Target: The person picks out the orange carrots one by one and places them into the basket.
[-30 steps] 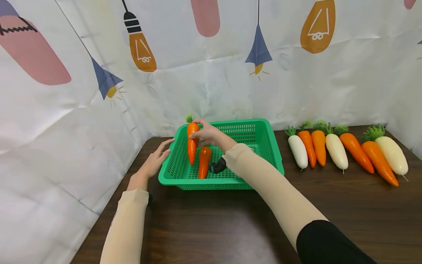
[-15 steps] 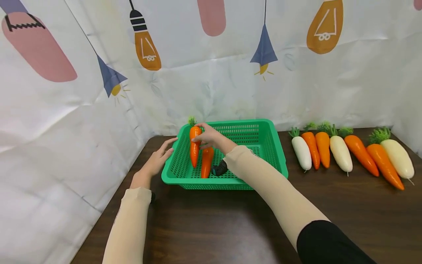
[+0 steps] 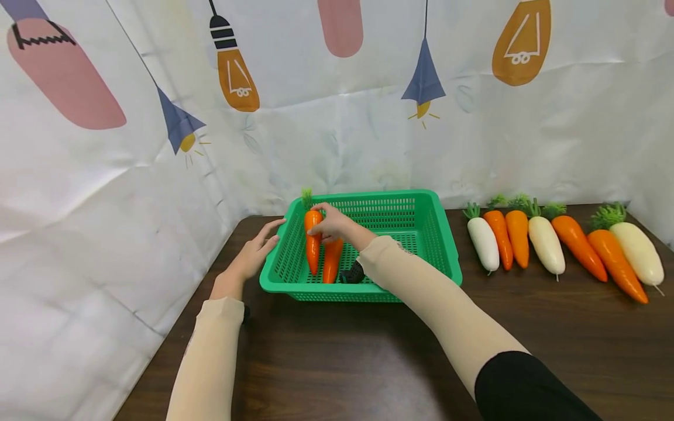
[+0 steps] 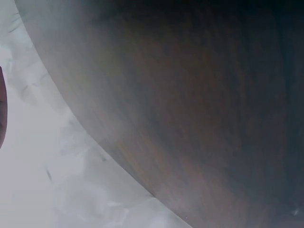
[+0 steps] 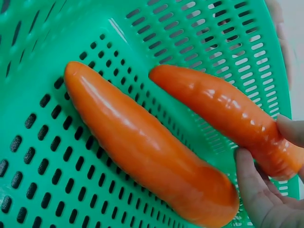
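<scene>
My right hand [image 3: 336, 225] grips an orange carrot [image 3: 313, 248] near its thick top, inside the left part of a green slotted basket [image 3: 363, 287]. Green leaves stick up from that carrot, and its tip points down toward the basket floor. In the right wrist view, thumb and fingers [image 5: 254, 187] sit on either side of the held carrot's thick end. Alongside it, a second carrot [image 5: 137, 133] lies on the basket floor, its upper end covered by the right hand in the head view. My left hand [image 3: 251, 255] has its fingers extended at the basket's left rim.
To the right of the basket, several carrots [image 3: 518, 240] and white radishes [image 3: 483, 242] with green tops lie in a row on the dark wooden table [image 3: 326, 356]. A patterned cloth [image 3: 326, 140] hangs behind and along the left side.
The right hand has lowered the carrot into the basket, beside the one lying there. The left hand stays at the rim. The head view has shifted slightly.
</scene>
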`<state>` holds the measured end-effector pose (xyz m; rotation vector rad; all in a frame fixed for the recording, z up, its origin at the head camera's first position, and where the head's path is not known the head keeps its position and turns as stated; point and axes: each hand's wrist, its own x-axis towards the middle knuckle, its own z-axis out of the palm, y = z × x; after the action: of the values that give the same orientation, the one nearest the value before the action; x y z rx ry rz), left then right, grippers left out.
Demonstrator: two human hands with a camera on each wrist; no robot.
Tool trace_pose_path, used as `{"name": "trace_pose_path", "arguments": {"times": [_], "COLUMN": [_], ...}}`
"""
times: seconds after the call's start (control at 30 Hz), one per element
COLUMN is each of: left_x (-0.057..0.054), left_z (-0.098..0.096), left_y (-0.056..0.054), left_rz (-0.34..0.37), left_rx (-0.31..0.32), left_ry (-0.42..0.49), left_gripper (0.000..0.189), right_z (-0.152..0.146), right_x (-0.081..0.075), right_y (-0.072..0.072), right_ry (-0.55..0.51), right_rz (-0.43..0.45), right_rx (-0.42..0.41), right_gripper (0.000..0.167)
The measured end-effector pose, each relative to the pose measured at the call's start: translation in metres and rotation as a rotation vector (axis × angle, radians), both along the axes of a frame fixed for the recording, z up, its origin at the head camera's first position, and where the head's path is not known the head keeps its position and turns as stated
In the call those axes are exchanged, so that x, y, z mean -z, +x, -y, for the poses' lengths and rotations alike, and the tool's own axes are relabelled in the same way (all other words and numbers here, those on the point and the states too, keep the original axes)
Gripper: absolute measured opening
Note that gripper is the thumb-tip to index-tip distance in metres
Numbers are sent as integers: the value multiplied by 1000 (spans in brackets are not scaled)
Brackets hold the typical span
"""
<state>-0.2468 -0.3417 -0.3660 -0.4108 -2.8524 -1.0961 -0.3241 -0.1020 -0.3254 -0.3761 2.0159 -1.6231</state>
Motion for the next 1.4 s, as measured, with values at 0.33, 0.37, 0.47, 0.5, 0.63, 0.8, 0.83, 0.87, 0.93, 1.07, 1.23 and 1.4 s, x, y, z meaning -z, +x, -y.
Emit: {"name": "trace_pose_path", "arguments": {"times": [0.33, 0.37, 0.47, 0.5, 0.63, 0.8, 0.83, 0.87, 0.93, 1.07, 1.23, 1.4], "left_x": [1, 1, 0, 0, 1, 3, 3, 3, 2, 2, 2, 2], "left_z": [0, 0, 0, 0, 0, 1, 1, 2, 1, 1, -1, 0], "left_y": [-1, -1, 0, 0, 0, -2, -2, -2, -1, 0, 0, 1], "left_rz": [7, 9, 13, 14, 18, 7, 7, 8, 9, 10, 9, 8], "left_rx": [-4, -6, -9, -9, -9, -11, -10, -10, -8, -7, -13, -15], "left_ry": [4, 4, 4, 6, 15, 10, 9, 8, 9, 13, 20, 23], "left_gripper": [53, 53, 54, 54, 53, 53, 53, 53, 53, 53, 53, 53], "right_z": [-2, -2, -1, -1, -1, -1, -2, -2, -2, 0, 2, 2], "right_x": [3, 4, 6, 7, 9, 8, 8, 7, 6, 7, 10, 8], "right_y": [0, -1, -1, -1, -1, 0, 1, 1, 2, 0, -6, 0], "right_ry": [66, 81, 129, 142, 156, 174, 177, 181, 200, 256, 281, 291], "right_rz": [2, -3, -24, -30, -32, -44, -46, -49, -52, -71, -72, -84], "right_rx": [-56, -73, -121, -132, -140, -156, -157, -160, -172, -204, -223, -237], "right_gripper": [52, 52, 54, 53, 47, 42, 42, 42, 44, 45, 44, 47]}}
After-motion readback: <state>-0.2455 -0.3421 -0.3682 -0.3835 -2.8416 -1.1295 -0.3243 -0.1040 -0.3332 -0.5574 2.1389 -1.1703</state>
